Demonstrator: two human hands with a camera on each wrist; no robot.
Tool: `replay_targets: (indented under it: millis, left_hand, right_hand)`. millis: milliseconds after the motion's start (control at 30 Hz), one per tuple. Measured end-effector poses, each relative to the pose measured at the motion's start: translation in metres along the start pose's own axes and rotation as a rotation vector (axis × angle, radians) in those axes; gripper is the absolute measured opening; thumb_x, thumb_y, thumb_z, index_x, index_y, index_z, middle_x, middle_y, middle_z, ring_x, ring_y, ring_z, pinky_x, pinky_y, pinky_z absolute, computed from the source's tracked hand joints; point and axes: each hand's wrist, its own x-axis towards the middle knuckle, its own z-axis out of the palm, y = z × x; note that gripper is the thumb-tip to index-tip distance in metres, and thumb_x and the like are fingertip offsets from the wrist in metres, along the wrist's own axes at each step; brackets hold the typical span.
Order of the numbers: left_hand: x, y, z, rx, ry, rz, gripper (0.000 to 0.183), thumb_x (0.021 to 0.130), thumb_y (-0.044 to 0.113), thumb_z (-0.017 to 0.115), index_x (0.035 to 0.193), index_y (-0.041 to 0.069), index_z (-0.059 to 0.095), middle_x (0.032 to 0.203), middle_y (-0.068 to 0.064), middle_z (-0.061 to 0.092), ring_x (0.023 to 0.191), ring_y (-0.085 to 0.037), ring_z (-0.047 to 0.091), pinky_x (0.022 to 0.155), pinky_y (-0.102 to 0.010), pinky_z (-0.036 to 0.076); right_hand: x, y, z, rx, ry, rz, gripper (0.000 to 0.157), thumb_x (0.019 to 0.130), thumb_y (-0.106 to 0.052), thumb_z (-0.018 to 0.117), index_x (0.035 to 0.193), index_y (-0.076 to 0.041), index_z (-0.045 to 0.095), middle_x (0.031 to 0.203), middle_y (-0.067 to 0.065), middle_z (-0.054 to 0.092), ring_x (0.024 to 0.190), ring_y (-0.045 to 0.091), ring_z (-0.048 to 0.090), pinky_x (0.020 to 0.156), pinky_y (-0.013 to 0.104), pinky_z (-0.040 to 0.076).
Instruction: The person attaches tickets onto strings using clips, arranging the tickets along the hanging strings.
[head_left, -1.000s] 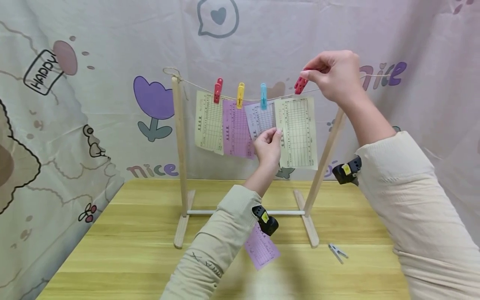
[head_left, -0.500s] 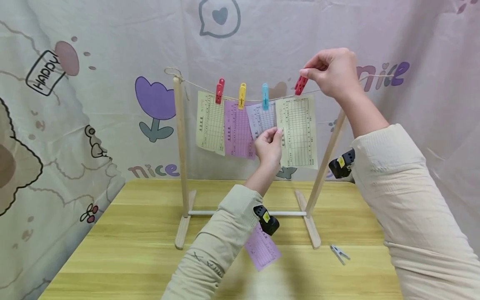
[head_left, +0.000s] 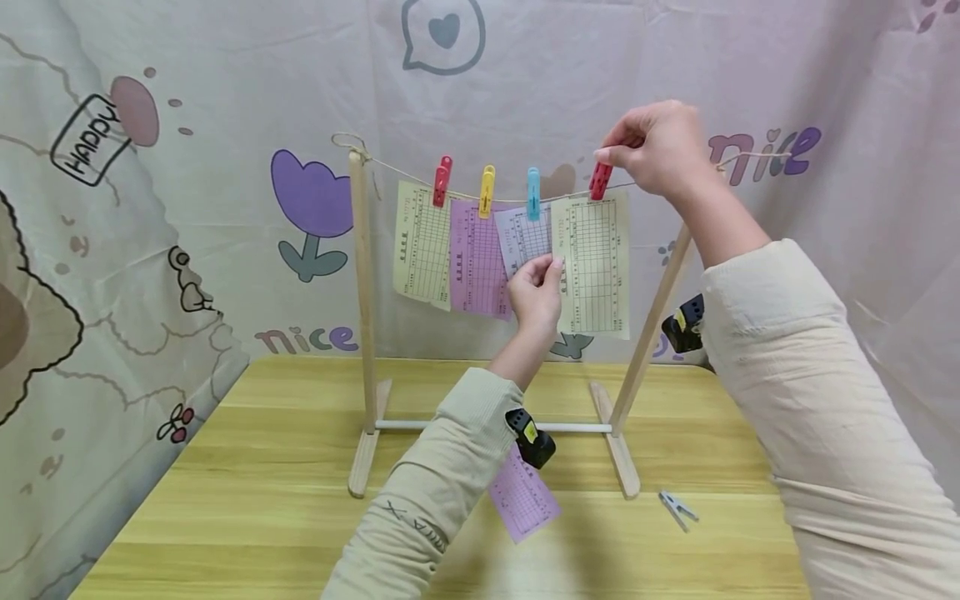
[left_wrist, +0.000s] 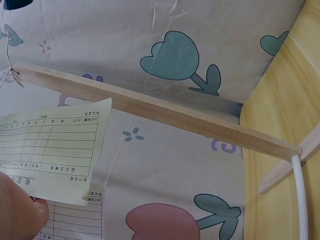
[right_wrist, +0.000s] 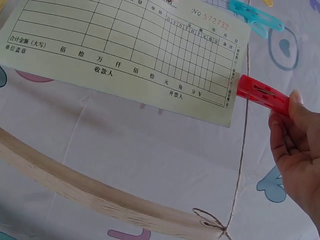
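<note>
A pale yellow receipt slip (head_left: 594,267) hangs at the right end of a string line. My left hand (head_left: 536,292) pinches its left edge between thumb and fingers; the same slip (left_wrist: 55,145) shows in the left wrist view. Above, my right hand (head_left: 660,154) grips the upper end of a red clothespin (head_left: 599,182). In the right wrist view, the tip of this red clothespin (right_wrist: 260,94) reaches across the string (right_wrist: 241,155) to the slip's edge. Whether it bites the paper is hard to tell.
Red (head_left: 442,182), yellow (head_left: 487,192) and blue (head_left: 533,193) clothespins hold other slips along the string. The wooden stand (head_left: 364,292) rests on the table (head_left: 247,500). A pink slip (head_left: 525,500) and a grey clothespin (head_left: 678,508) lie in front.
My right hand has lowered slightly with the red clothespin, whose tip now overlaps the string and the yellow slip's top edge. The left hand stays at the slip's edge.
</note>
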Motion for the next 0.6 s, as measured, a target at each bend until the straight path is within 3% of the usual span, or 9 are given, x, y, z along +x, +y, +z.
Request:
replay_targets:
  millis: [167,400,600]
  left_hand:
    - [0.0000,0.0000,0.0001,0.008,-0.005,0.006,0.017,0.087,0.009,0.062,0.102,0.001,0.066,0.100,-0.013,0.069,0.078,-0.008,0.055,0.076,-0.021,0.052]
    - [0.0008,0.0011,-0.0019,0.015,0.001,0.038,0.017,0.087,0.008,0.062,0.101,-0.001,0.066,0.099,-0.015,0.069,0.075,-0.007,0.054,0.073,-0.020,0.051]
    - [0.0015,0.0032,0.0000,0.034,-0.004,0.051,0.017,0.087,0.010,0.062,0.101,0.000,0.066,0.099,-0.014,0.069,0.075,-0.006,0.054,0.072,-0.019,0.051]
  right_hand:
    - [0.0012,0.0008,0.0037,0.004,-0.024,-0.013,0.023,0.086,-0.022,0.065,0.094,-0.001,0.071,0.073,-0.001,0.064,0.060,0.003,0.045,0.055,0.018,0.036]
    - [0.0000,-0.0024,0.0087,-0.034,-0.066,-0.028,0.022,0.088,-0.021,0.064,0.095,-0.001,0.071,0.085,0.011,0.067,0.068,0.011,0.047,0.058,0.021,0.036]
    - [-0.0006,-0.0015,0.0084,-0.018,-0.059,-0.035,0.022,0.087,-0.020,0.065,0.095,0.000,0.070,0.088,0.014,0.068,0.064,0.005,0.047,0.058,0.018,0.037]
